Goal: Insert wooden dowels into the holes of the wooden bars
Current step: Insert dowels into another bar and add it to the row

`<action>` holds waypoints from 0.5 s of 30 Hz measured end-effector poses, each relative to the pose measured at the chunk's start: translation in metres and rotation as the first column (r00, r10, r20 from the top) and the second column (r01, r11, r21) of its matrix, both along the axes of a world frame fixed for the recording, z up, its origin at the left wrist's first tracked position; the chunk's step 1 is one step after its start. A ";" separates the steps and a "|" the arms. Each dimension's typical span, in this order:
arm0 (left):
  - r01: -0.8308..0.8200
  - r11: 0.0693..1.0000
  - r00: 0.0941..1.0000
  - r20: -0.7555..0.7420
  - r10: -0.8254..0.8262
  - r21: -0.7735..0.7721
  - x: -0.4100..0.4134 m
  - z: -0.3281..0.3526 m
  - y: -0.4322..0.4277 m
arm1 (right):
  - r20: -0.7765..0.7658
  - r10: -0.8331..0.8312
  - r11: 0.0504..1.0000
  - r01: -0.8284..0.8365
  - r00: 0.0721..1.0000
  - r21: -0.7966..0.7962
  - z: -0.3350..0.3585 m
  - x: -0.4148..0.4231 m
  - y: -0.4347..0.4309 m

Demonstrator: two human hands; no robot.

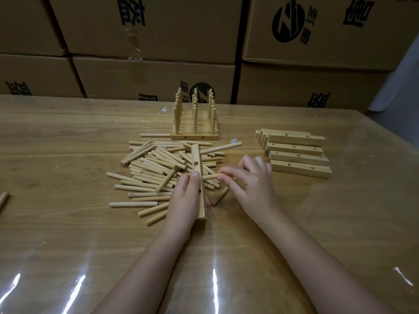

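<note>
Okay, nearest is bare tabletop [68,234] under a shiny clear film, with both forearms reaching in. Left hand [186,196] has its fingers curled round the near half of one wooden bar [196,157], held over the near right part of the pile with its length running near to far. Two small holes show on the face turned up and left. Right hand [251,180], just right of it, pinches a single dowel [212,176] between thumb and fingertips. The dowel lies roughly level, and its left end is at the bar's right face. I cannot tell if the tip is in a hole or only touching the wood, and no other dowel shows in this bar. Under and left of both hands is the loose dowel pile [154,168], a big heap lying every which way. One stray dowel [3,199] sits at the far left edge. Right of the hands and a bit farther is a row of empty bars [297,155], lying flat with their holes showing and no dowels in them. Farther back, centre, are the finished bars [195,123], set side by side with their dowels standing upright in rows. Behind the tabletop are stacked cardboard boxes [154,75]. Judged from this, the task is partly done: a batch is finished, one bar is being filled, and several empty bars and plenty of dowels are left.
</note>
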State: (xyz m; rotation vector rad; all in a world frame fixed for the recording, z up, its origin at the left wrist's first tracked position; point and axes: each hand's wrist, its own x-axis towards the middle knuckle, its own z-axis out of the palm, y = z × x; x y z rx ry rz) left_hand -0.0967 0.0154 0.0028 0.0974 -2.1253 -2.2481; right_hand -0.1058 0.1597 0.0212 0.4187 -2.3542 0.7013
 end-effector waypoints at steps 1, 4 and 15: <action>-0.002 1.000 1.000 -0.004 0.002 -0.002 0.000 0.000 0.000 | -0.009 -0.005 1.000 0.006 1.000 0.013 0.001 0.001 0.000; -0.007 1.000 1.000 -0.019 0.007 -0.015 -0.001 -0.001 0.001 | -0.023 -0.016 0.999 0.017 1.000 0.052 0.004 0.002 -0.001; -0.021 0.999 0.999 -0.041 0.019 -0.050 -0.001 -0.003 0.000 | 0.121 0.049 0.990 -0.064 0.991 0.129 0.016 0.003 0.003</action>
